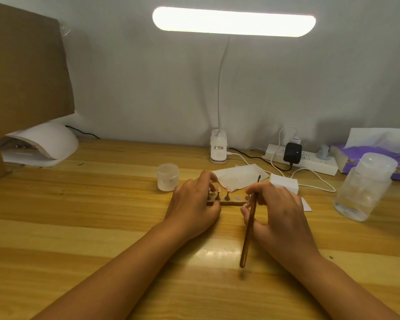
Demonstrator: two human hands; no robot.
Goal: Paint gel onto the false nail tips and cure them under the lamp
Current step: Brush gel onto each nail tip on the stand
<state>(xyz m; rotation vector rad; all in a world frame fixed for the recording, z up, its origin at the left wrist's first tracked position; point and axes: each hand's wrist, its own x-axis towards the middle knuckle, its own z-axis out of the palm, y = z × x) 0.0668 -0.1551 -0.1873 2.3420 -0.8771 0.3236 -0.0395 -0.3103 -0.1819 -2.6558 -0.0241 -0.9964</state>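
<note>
Pale striped wooden worktop (pixel 102 215), grey wall behind. Far-left corner: white domed curing lamp (pixel 39 146). Centre: left hand (pixel 192 204) grips the left end of a brown wooden holder strip (pixel 231 203) carrying pink false nail tips (pixel 228 188) on small stands; right hand (pixel 280 209) pinches a brown-handled brush (pixel 248 227). Back edge: white clip lamp (pixel 218 148), label unreadable.

Right hand (pixel 280 211) pinching nail brush (pixel 249 224), bristles above the grip, handle extending below, left hand (pixel 192 204) gripping wooden holder strip (pixel 232 203) at its left end, pink false nail tips (pixel 228 188) on pegs between both grips
</note>
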